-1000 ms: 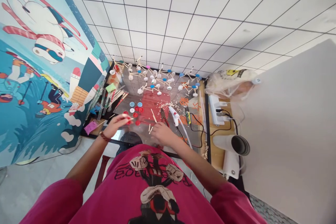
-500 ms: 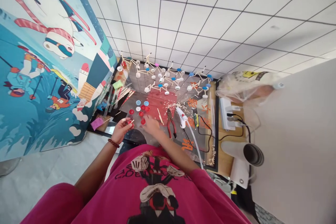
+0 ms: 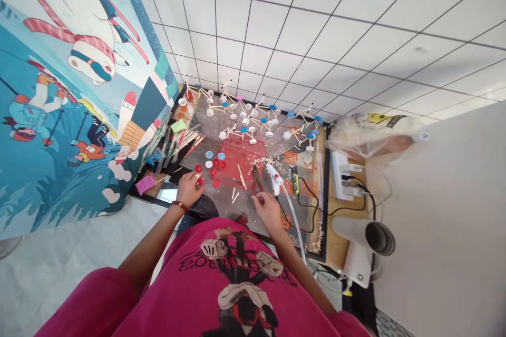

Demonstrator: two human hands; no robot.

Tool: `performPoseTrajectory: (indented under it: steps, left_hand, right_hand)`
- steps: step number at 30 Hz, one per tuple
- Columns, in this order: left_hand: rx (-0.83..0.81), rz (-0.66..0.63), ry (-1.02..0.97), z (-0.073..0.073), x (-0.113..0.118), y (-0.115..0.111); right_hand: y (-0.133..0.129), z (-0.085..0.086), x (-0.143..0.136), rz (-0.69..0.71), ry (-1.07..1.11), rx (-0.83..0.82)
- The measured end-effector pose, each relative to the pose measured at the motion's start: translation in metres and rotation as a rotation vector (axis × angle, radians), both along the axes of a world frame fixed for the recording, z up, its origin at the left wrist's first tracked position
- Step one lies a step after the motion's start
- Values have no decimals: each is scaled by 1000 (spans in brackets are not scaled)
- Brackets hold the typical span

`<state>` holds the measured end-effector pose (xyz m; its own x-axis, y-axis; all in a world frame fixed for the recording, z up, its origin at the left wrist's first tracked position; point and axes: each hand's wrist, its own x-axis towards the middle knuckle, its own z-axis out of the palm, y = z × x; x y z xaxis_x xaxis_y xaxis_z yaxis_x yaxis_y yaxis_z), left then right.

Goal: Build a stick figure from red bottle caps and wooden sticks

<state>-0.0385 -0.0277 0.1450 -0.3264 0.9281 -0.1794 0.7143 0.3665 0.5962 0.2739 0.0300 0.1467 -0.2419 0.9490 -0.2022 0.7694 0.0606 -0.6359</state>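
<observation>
At the left front of the table, my left hand point(image 3: 190, 189) is closed around a red bottle cap point(image 3: 200, 181), its fingers curled at the cap's edge. Further right my right hand point(image 3: 269, 210) has its fingers closed on the handle ends of the red-handled pliers point(image 3: 256, 175), which still lie on the table. Between my hands are several short wooden sticks point(image 3: 242, 177). Beyond my left hand sit more loose caps: red ones point(image 3: 213, 171), a white one point(image 3: 208, 164) and light blue ones point(image 3: 221, 156).
A white glue gun point(image 3: 273, 176) with its cable lies right of the pliers. Several stick models with cap wheels point(image 3: 245, 131) stand along the back. Long sticks and strips point(image 3: 185, 142) lie at left. A power strip point(image 3: 340, 174) and a plastic bag point(image 3: 371, 137) are at right.
My right hand has moved right, from the red caps to the pliers' handles. Short sticks show where it was. My left hand has turned palm-down over its red cap.
</observation>
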Motion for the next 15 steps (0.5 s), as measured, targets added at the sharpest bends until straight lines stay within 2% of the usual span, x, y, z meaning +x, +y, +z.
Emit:
performPoseTrajectory:
  steps: [2, 5, 10, 15]
  left_hand:
    - [-14, -69, 81, 3, 6, 7]
    - [-36, -165, 180, 7, 14, 23]
    - [-81, -188, 323, 8, 24, 54]
    - [-124, -186, 364, 6, 29, 65]
  right_hand:
    - [-3, -1, 19, -107, 16, 5]
    - [-3, -5, 34, -238, 35, -11]
    - [9, -16, 32, -389, 17, -34]
    - [24, -27, 26, -459, 2, 4]
